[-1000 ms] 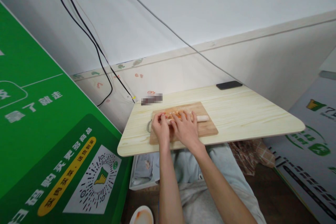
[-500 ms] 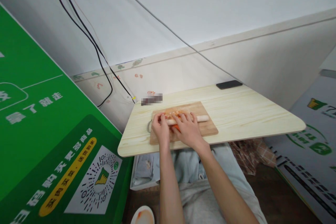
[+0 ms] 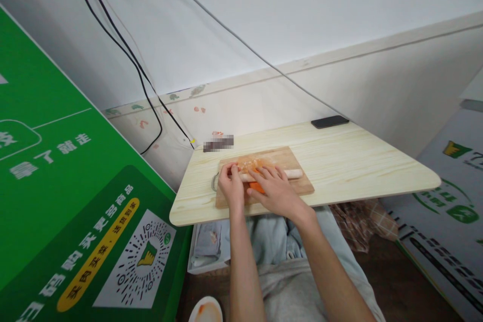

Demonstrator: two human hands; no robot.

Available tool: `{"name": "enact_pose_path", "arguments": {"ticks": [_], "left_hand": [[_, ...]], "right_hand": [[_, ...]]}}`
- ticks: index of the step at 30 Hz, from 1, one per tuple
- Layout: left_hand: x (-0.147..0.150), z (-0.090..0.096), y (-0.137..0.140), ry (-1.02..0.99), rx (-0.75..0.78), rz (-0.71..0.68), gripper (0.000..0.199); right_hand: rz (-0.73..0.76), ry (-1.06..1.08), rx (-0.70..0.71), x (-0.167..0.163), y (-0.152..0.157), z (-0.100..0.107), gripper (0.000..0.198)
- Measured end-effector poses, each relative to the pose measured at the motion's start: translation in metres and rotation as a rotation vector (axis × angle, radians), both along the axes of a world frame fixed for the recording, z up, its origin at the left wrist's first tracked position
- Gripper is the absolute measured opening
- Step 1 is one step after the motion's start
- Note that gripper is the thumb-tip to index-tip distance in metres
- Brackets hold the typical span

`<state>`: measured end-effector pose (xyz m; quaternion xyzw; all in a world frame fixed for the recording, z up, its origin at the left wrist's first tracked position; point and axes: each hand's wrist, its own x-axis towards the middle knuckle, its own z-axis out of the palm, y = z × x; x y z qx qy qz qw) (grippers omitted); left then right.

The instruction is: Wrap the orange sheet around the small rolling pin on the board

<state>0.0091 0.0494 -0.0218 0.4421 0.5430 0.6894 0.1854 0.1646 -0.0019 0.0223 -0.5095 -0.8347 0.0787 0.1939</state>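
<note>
A pale wooden rolling pin [image 3: 295, 174] lies across a wooden cutting board [image 3: 302, 189]. My left hand [image 3: 231, 183] curls its fingers around the left end of the pin and covers it. Flat on the middle of the pin rests my right hand [image 3: 274, 186], its fingers stretched forward over the wood. A smooth orange piece [image 3: 257, 187], of a kind I cannot make out, shows under the pin between the hands. Behind the pin, small pale and orange bits [image 3: 247, 164] are scattered over an orange-stained part of the board.
The board sits on a light wood-grain table [image 3: 358, 161]. A black phone [image 3: 329, 122] lies at its back edge, and a pixelated dark object [image 3: 219, 144] at the back left. A green printed panel [image 3: 94, 201] stands left. Below are a white box [image 3: 208, 264] and a stained white dish [image 3: 206, 310].
My right hand has slid slightly right and toward me on the pin, and the pin's right end has shifted a little right. More of the orange piece shows. My left hand stays put.
</note>
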Motion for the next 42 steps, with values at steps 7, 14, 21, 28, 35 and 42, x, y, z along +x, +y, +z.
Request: {"name": "enact_pose_path", "arguments": {"ticks": [7, 14, 21, 28, 35, 42], "left_hand": [[0.001, -0.001, 0.003, -0.011, -0.007, -0.004, 0.021], [-0.001, -0.001, 0.003, -0.036, 0.023, -0.02, 0.02], [-0.002, -0.002, 0.001, -0.022, 0.005, -0.01, 0.021], [0.0, 0.001, 0.002, -0.013, 0.019, 0.001, 0.02], [0.0, 0.001, 0.004, -0.029, 0.023, -0.002, 0.019], [-0.003, -0.002, 0.003, -0.022, 0.007, -0.011, 0.021]], "right_hand": [[-0.088, 0.034, 0.082, -0.01, 0.016, -0.006, 0.052], [-0.058, 0.018, 0.036, -0.007, 0.012, -0.001, 0.057], [0.11, 0.02, -0.072, 0.016, 0.004, 0.005, 0.068], [0.003, 0.041, 0.022, 0.0, 0.016, -0.003, 0.057], [-0.042, 0.041, 0.052, -0.006, 0.018, -0.004, 0.054], [0.057, -0.01, -0.036, 0.005, 0.003, 0.005, 0.067]]}}
